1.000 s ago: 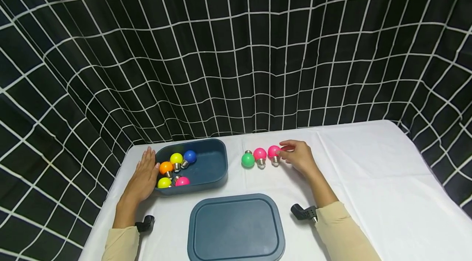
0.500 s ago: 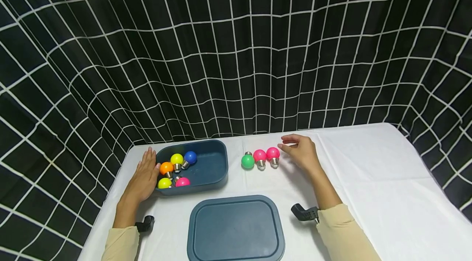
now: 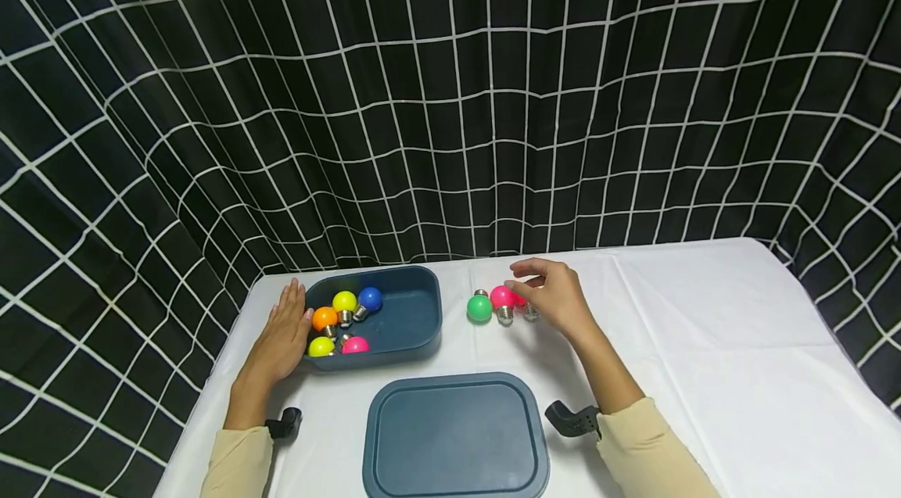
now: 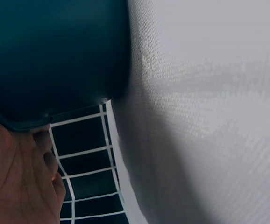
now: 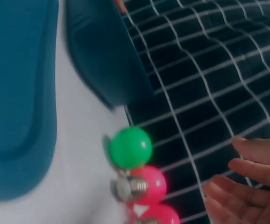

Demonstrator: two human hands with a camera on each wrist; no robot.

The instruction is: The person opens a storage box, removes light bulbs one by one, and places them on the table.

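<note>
My left hand (image 3: 280, 340) rests with straight fingers against the left end of a dark blue box (image 3: 408, 320); in the left wrist view its palm (image 4: 18, 175) lies along the box rim. My right hand (image 3: 556, 296) hovers over the right end of a short row of light bulbs, fingers parted and holding nothing. The row runs from a green bulb (image 3: 480, 308) to a pink bulb (image 3: 502, 297) and a second pink bulb (image 5: 162, 214), whose globe is partly hidden behind the hand in the head view. All three lie on the white cloth.
Inside the box lie several bulbs: a blue one (image 3: 370, 299), an orange one (image 3: 325, 318), two yellow and one pink (image 3: 356, 345). A flat blue lid (image 3: 456, 435) lies at the front of the table. Behind the table hangs a black curtain (image 3: 464, 91) with white grid lines.
My right hand has let go of the rightmost pink bulb, drawn back a little, then moved left over the pink bulbs. The left hand keeps its place at the box.
</note>
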